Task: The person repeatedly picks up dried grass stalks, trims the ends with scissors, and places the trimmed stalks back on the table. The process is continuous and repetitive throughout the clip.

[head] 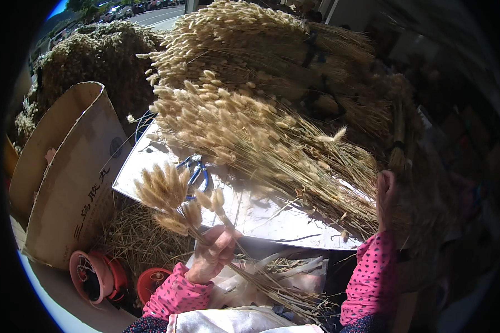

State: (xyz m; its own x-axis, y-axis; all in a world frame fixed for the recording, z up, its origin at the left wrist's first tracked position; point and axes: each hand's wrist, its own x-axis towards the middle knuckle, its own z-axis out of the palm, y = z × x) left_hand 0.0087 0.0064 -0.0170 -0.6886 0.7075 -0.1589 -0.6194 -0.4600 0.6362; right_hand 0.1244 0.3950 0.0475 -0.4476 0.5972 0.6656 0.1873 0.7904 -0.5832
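Observation:
My left hand (pixel 214 252) is closed around the stems of a small bunch of dried bunny-tail grass (pixel 164 187); its fluffy heads point up and left, its stems trail down to the right. My right hand (pixel 386 195) is at the stem ends of a large loose heap of the same grass (pixel 233 120), beside a tied bundle (pixel 398 141). Whether its fingers hold any stems cannot be made out. The heap lies on a white tabletop (pixel 271 220). Blue-handled pliers (pixel 200 172) rest between the heap and the small bunch.
More dried bundles (pixel 233 29) are piled behind the heap. An open cardboard box (pixel 75 179) bearing writing stands at the left, with red and pink plastic containers (pixel 92 277) below it. Loose straw (pixel 146 237) and a clear plastic bag (pixel 312 274) lie before the table.

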